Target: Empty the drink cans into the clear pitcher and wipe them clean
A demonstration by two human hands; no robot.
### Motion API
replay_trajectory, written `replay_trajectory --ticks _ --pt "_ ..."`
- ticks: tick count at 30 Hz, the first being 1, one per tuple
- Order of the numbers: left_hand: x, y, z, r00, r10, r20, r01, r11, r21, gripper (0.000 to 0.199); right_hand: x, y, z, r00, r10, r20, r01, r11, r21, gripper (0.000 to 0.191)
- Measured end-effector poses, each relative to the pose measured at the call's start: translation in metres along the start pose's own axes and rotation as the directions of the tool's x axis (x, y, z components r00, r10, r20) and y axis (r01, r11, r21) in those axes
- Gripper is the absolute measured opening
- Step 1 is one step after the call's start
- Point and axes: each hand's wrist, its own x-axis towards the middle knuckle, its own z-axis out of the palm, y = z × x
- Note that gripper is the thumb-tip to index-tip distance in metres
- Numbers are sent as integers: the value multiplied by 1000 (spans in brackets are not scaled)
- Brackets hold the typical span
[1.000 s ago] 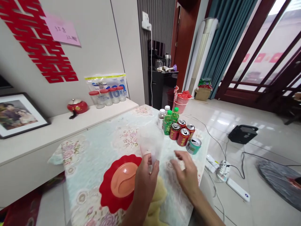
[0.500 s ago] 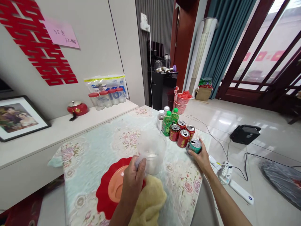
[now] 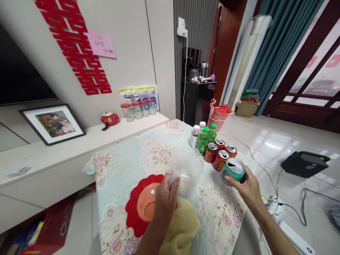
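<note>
My left hand (image 3: 166,198) is closed round the handle of a clear plastic jug (image 3: 189,173), which is faint and see-through against the tablecloth. My right hand (image 3: 248,186) grips an opened green drink can (image 3: 234,171) from its right side, raised above the table's right edge. Just behind that can stand several opened red cans (image 3: 221,160). Beyond them are green-capped bottles (image 3: 202,141) and white-capped bottles (image 3: 194,136). A red scalloped plate (image 3: 132,209) with an orange dish (image 3: 145,202) on it lies left of my left hand. A yellow cloth (image 3: 184,225) lies below the jug.
A flowered tablecloth (image 3: 117,193) covers the table. Along the wall, a white cabinet (image 3: 101,150) bears a framed photo (image 3: 57,124), a red pot (image 3: 109,118) and red-lidded jars (image 3: 136,109). A power strip (image 3: 275,209) and cables lie on the floor at right.
My right hand has lifted the green can up off the table and nearer to me. My left hand keeps its hold on the jug. The view has turned a little left.
</note>
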Motion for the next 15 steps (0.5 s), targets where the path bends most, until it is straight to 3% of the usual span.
replay_trajectory --ticks 3,5,9,15 --pt "-1 0 0 1000 -2 8 2 1000 -18 41 17 -40 -1 987 -118 111 120 993 -14 75" --pt "-1 0 0 1000 9 7 -9 1000 -24 41 29 -66 0 939 -257 228 290 949 -123 71" --pt "-1 -1 1 1000 24 -12 -24 1000 -19 40 53 -104 4 766 -429 479 584 776 -239 64" --pt "0 -2 1 1000 11 2 -11 999 -32 40 74 -131 16 535 -479 696 810 526 -260 57"
